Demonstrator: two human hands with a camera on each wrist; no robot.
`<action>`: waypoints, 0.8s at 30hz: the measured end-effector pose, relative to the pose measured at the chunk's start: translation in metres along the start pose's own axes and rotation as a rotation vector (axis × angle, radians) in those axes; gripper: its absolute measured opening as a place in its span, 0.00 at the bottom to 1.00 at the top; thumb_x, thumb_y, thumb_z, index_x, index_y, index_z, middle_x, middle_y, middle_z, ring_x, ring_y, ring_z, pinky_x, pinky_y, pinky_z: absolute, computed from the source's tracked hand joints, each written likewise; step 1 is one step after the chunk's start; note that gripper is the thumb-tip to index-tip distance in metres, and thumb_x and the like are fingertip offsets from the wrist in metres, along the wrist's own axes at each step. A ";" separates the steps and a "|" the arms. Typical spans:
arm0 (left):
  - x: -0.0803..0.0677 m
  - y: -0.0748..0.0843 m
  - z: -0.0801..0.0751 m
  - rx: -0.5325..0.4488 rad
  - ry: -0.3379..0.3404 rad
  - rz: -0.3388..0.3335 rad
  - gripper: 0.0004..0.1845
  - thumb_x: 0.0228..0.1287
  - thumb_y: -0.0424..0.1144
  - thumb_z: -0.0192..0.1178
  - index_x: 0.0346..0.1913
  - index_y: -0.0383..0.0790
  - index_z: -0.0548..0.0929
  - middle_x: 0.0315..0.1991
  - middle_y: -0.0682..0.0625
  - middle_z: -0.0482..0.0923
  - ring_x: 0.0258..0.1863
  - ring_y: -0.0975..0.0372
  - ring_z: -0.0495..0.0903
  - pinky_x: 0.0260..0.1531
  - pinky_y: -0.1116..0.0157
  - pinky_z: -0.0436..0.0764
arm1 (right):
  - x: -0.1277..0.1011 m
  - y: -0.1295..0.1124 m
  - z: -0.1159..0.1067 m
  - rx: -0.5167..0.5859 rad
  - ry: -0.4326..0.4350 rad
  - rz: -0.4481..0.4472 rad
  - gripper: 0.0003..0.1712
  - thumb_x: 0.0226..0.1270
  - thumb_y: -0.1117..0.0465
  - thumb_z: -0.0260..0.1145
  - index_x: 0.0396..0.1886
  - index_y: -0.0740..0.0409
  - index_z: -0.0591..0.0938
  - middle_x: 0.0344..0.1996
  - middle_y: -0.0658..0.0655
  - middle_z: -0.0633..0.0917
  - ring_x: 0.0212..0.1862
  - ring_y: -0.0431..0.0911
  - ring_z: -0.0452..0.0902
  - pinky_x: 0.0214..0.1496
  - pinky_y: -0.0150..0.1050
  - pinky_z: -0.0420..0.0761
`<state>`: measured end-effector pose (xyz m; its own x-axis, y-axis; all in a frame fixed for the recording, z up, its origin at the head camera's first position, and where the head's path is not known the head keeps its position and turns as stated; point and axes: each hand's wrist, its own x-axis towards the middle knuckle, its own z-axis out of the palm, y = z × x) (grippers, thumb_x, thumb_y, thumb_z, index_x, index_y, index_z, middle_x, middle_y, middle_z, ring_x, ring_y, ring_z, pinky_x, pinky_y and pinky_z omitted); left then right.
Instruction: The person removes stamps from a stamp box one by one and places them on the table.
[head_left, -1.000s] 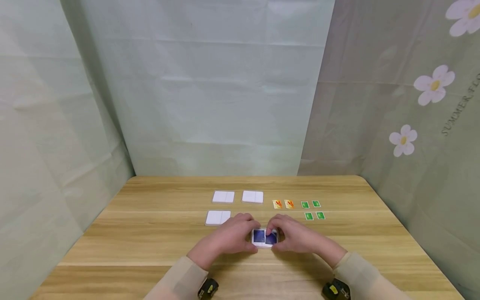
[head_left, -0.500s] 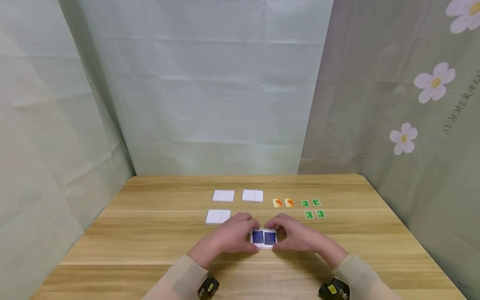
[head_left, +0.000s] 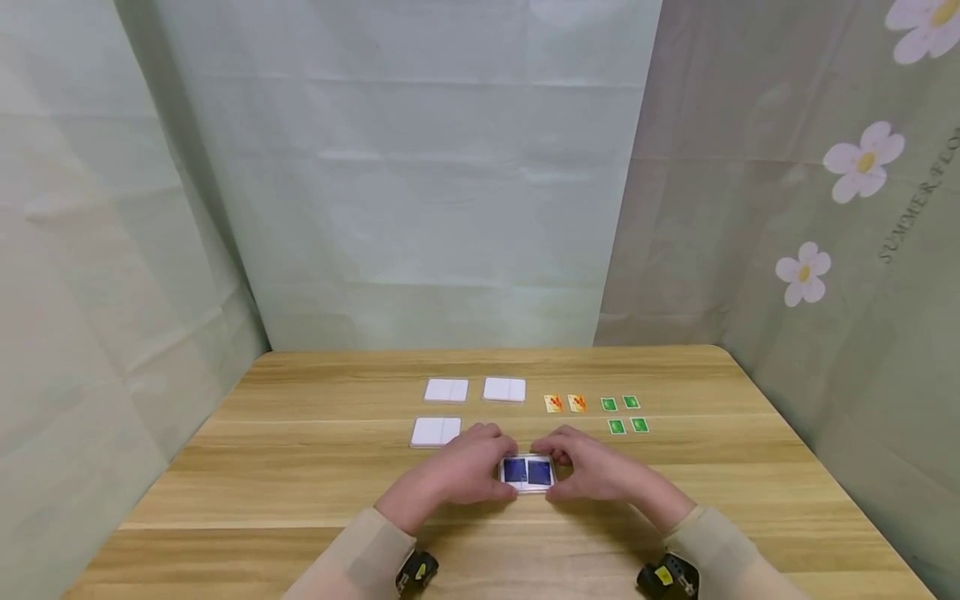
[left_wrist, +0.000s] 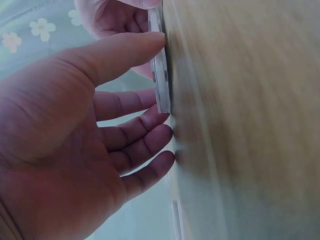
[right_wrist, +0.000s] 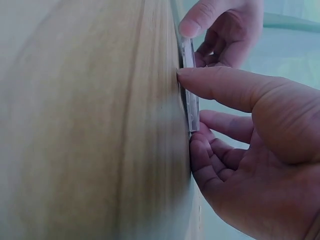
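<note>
A small flat clear-edged case (left_wrist: 161,82) with a white face lies on the table between my hands in the head view. Two dark blue square pieces, the left square (head_left: 515,471) and the right square (head_left: 539,472), sit side by side on it. My left hand (head_left: 467,467) holds its left end, thumb on the near edge and forefinger at the far edge. The right end is held the same way by my right hand (head_left: 596,468). Both wrist views show the case edge-on, low against the wood, its upper face hidden there.
Three similar white cases lie beyond my left hand: a back left case (head_left: 446,389), a back right case (head_left: 504,389) and a nearer case (head_left: 435,432). Two orange squares (head_left: 553,403) and several green squares (head_left: 617,427) lie to the right. Curtains stand around the wooden table (head_left: 300,467).
My right forefinger has drawn back from the right blue square to the case's far edge, uncovering that square. The right square now sits more level with the left. My left hand has hardly moved.
</note>
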<state>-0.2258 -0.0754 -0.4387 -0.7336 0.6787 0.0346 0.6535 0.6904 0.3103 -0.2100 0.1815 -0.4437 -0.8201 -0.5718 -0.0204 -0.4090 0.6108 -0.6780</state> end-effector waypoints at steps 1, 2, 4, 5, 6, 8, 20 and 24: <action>0.000 0.000 -0.001 -0.005 0.002 0.001 0.26 0.60 0.50 0.83 0.56 0.40 0.89 0.47 0.54 0.81 0.45 0.64 0.74 0.48 0.64 0.79 | 0.000 0.000 0.000 -0.003 0.003 0.001 0.37 0.61 0.62 0.85 0.70 0.62 0.83 0.55 0.55 0.81 0.56 0.50 0.77 0.62 0.53 0.81; 0.000 0.000 -0.001 -0.010 0.004 0.001 0.26 0.59 0.49 0.83 0.56 0.40 0.89 0.46 0.54 0.81 0.45 0.63 0.74 0.48 0.64 0.79 | 0.001 0.000 0.001 -0.010 0.006 0.001 0.38 0.61 0.62 0.85 0.70 0.62 0.83 0.55 0.55 0.81 0.56 0.50 0.77 0.62 0.53 0.81; 0.000 0.000 -0.002 -0.020 0.007 0.003 0.26 0.59 0.49 0.84 0.55 0.39 0.90 0.46 0.53 0.81 0.44 0.63 0.75 0.47 0.64 0.79 | 0.001 0.001 0.002 -0.029 0.010 0.002 0.37 0.60 0.62 0.85 0.70 0.62 0.83 0.54 0.54 0.81 0.55 0.49 0.77 0.62 0.52 0.81; 0.000 0.000 -0.002 -0.022 0.008 0.006 0.25 0.59 0.48 0.84 0.55 0.39 0.90 0.46 0.53 0.82 0.44 0.63 0.75 0.46 0.64 0.79 | 0.001 0.001 0.002 -0.037 0.010 0.004 0.38 0.60 0.62 0.85 0.70 0.62 0.83 0.54 0.54 0.81 0.55 0.49 0.77 0.61 0.52 0.81; 0.000 0.000 -0.002 -0.026 0.010 0.009 0.25 0.59 0.48 0.84 0.54 0.39 0.90 0.45 0.52 0.82 0.43 0.63 0.75 0.46 0.64 0.79 | 0.001 0.001 0.002 -0.045 0.011 0.005 0.38 0.60 0.62 0.85 0.70 0.62 0.83 0.53 0.54 0.81 0.54 0.49 0.77 0.61 0.52 0.81; 0.000 0.000 -0.002 -0.033 0.012 0.014 0.24 0.58 0.47 0.84 0.54 0.39 0.91 0.45 0.52 0.83 0.42 0.64 0.75 0.44 0.64 0.79 | 0.001 0.001 0.003 -0.054 0.011 0.010 0.38 0.60 0.61 0.85 0.70 0.61 0.83 0.52 0.53 0.81 0.54 0.49 0.77 0.60 0.51 0.81; 0.005 -0.006 -0.002 -0.053 0.019 0.055 0.20 0.57 0.47 0.84 0.48 0.41 0.92 0.38 0.55 0.83 0.36 0.66 0.75 0.40 0.66 0.78 | 0.003 -0.001 0.004 -0.032 0.030 0.035 0.37 0.56 0.66 0.85 0.67 0.63 0.84 0.51 0.55 0.82 0.52 0.49 0.77 0.59 0.51 0.81; 0.006 -0.007 -0.003 -0.062 0.012 0.064 0.19 0.57 0.46 0.84 0.47 0.41 0.92 0.36 0.56 0.82 0.35 0.67 0.74 0.38 0.67 0.77 | 0.003 -0.002 0.003 -0.029 0.030 0.042 0.36 0.57 0.67 0.85 0.66 0.63 0.85 0.51 0.55 0.83 0.52 0.50 0.77 0.59 0.51 0.81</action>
<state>-0.2357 -0.0766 -0.4382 -0.6932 0.7176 0.0679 0.6866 0.6287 0.3651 -0.2104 0.1762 -0.4447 -0.8485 -0.5285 -0.0260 -0.3847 0.6500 -0.6554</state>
